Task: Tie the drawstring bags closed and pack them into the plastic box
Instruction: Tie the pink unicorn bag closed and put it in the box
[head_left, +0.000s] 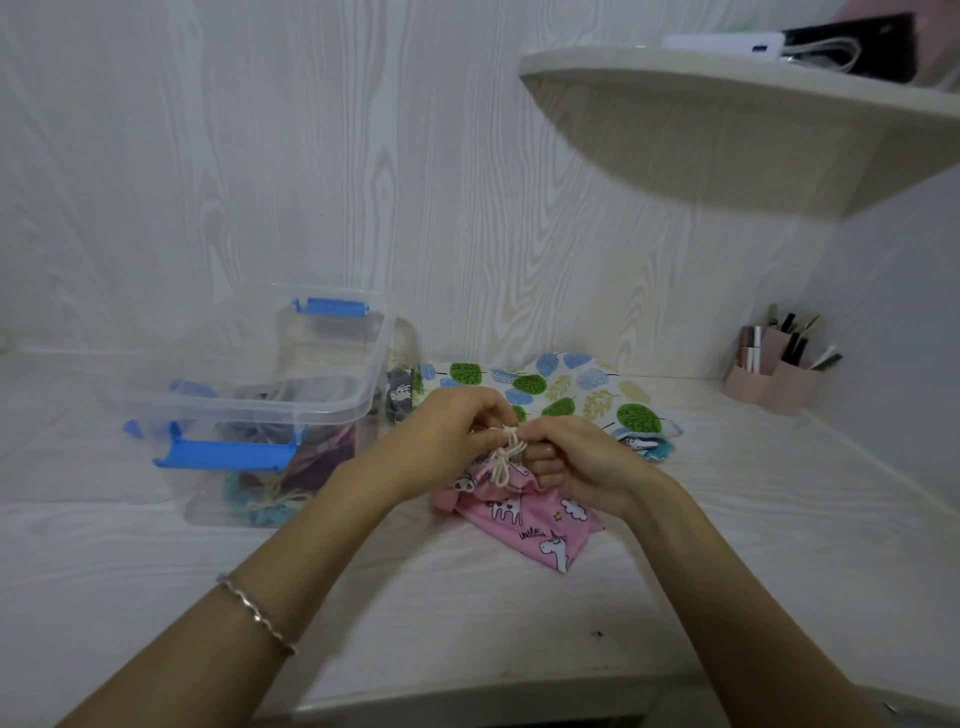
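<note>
At your far left the clear plastic box (260, 415) stands open on the bench (467, 623), its blue latches hanging loose, and several tied bags lie inside it. A thin bracelet (257, 616) circles your left wrist. Your left hand (447, 431) pinches the cream drawstring (506, 452) with curled fingers at the gathered neck of the pink unicorn bag (540, 525), which lies on the bench just right of the box. Your right hand (582, 462) meets it there, fingers curled and pinching the same drawstring from the other side. Behind your hands a tree-print bag (545, 389) lies flat near the wall. Further right a pink pen holder (774, 379) sits in the corner, under a curved shelf (727, 130).
</note>
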